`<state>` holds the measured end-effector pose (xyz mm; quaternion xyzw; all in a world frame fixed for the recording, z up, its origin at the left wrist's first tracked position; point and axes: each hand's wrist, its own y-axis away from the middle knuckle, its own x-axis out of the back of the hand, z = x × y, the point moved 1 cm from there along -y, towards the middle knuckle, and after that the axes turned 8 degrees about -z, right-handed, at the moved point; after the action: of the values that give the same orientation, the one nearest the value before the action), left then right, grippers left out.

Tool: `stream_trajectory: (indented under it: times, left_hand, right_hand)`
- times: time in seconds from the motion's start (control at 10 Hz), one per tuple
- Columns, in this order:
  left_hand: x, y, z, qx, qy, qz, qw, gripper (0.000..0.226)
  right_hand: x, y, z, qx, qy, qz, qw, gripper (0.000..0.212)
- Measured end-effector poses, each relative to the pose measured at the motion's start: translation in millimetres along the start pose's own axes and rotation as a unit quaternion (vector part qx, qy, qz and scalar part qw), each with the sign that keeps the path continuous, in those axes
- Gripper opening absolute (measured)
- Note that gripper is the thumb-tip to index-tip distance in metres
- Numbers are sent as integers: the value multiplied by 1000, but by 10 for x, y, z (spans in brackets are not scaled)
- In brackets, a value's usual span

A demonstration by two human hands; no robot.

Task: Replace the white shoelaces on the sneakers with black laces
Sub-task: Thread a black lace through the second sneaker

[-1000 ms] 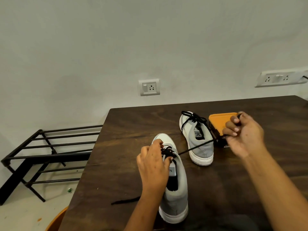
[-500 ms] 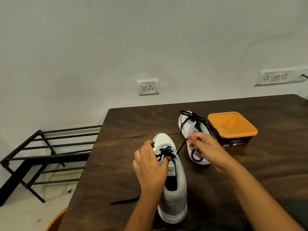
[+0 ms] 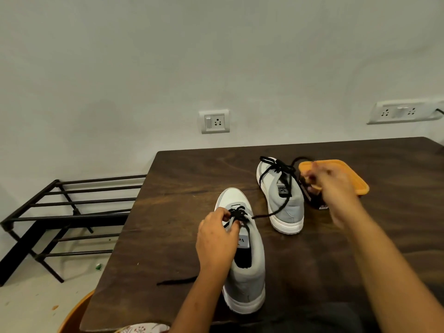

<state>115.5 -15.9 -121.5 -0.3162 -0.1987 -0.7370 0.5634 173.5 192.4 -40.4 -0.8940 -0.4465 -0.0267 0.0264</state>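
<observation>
Two sneakers, two black laces

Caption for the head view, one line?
Left hand pinches lacing on near sneaker; right hand holds black lace stretched across far sneaker.

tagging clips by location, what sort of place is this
Probably a room in a home: a dark wooden table by a plain wall with sockets, and a black metal rack on the floor beside it.
</observation>
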Motion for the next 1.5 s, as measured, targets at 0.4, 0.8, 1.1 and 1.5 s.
stream_trajectory:
  times: [0.4, 0.8, 1.1, 1.5]
  left_hand:
    - [-12, -44, -15, -56, 85, 10, 995, 15]
    - [60, -31, -26, -78, -35, 12, 996, 30]
    - [275, -208, -111, -44, 60, -172, 982, 16]
    - [311, -149, 239, -68, 420, -175, 888, 22]
  right_hand:
    - [-610, 177, 534, 43, 400, -308, 862, 40]
    - [-493, 130, 573, 111, 319, -117, 934, 25]
    - [-508, 158, 496, -4, 104, -223, 969, 35]
    - [-736, 401, -123, 71, -86, -297, 948, 25]
